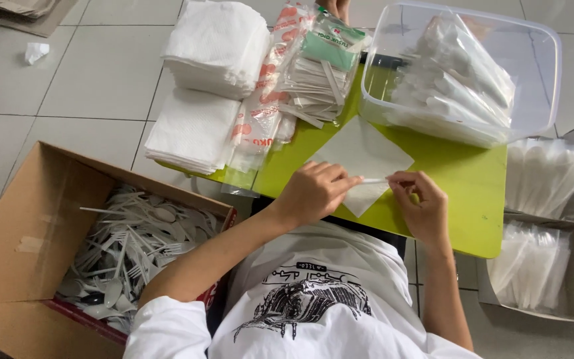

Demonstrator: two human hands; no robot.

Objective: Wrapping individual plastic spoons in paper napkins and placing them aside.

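left hand (313,191): fingers curled, pinching a thin white paper-wrapped stick (371,180)
right hand (421,199): fingertips pinched on the stick's other end
stick: held over a white paper napkin (365,154) on the lime green table (463,179)
handling: judged light, slender, bendable; best gripped at both ends

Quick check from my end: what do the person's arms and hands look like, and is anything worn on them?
Both hands are bare: no gloves, rings, watch or bands show on the left hand or the right hand. The forearms are uncovered to above the elbow. The short sleeve of a white T-shirt covers the left upper arm; the shirt carries a black line-drawn graphic on its front.
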